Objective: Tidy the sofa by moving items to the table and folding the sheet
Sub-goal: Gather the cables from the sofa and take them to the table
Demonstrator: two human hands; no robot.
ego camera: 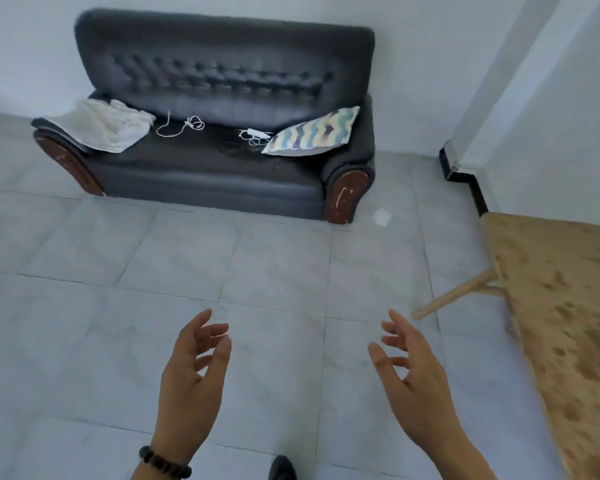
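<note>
the left hand point(191, 379) and right hand point(413, 372) hover above the floor point(153, 254), fingers loosely spread, holding nothing. the crumpled white sheet point(108, 128) lies over the sofa's point(208, 168) left end; a cable point(184, 125) and charger point(255, 135) lie mid-seat, a pillow point(314, 131) at its right end. the bench point(568, 306) stands well apart.

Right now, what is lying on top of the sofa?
A rumpled white sheet, a white cable, a white charger with its cord and a wavy-striped pillow. Anything under the sheet or pillow is hidden.

head view, downward, facing sofa point(219, 133)
</note>
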